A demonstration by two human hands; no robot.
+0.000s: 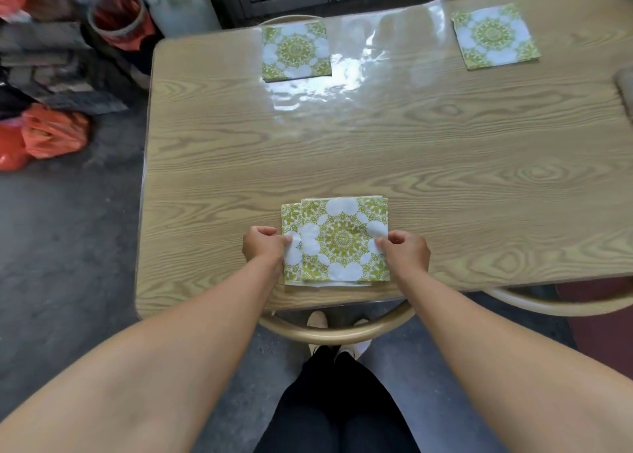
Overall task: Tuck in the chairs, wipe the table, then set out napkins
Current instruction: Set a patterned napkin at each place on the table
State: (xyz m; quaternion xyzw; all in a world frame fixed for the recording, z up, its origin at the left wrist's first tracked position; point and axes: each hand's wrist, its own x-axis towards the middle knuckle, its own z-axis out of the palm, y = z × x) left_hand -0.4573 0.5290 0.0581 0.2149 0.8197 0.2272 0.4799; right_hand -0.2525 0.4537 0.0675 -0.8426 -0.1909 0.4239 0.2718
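Observation:
A small stack of green-and-white patterned napkins point(342, 240) lies near the front edge of the wood-grain table point(445, 165). The top napkin sits shifted to the right of the one beneath. My left hand point(262, 247) pinches the left edge of the lower napkin. My right hand point(409, 250) pinches the right edge of the top napkin. Two single napkins lie flat at the far side, one at the back left point(296, 50) and one at the back right point(495, 36).
A curved chair back point(335, 331) is tucked under the front edge right below my hands, another point(561, 303) at the front right. Chair backs show at the far side. Orange bags point(51, 134), dark cloths and a red bucket point(120, 17) crowd the floor on the left.

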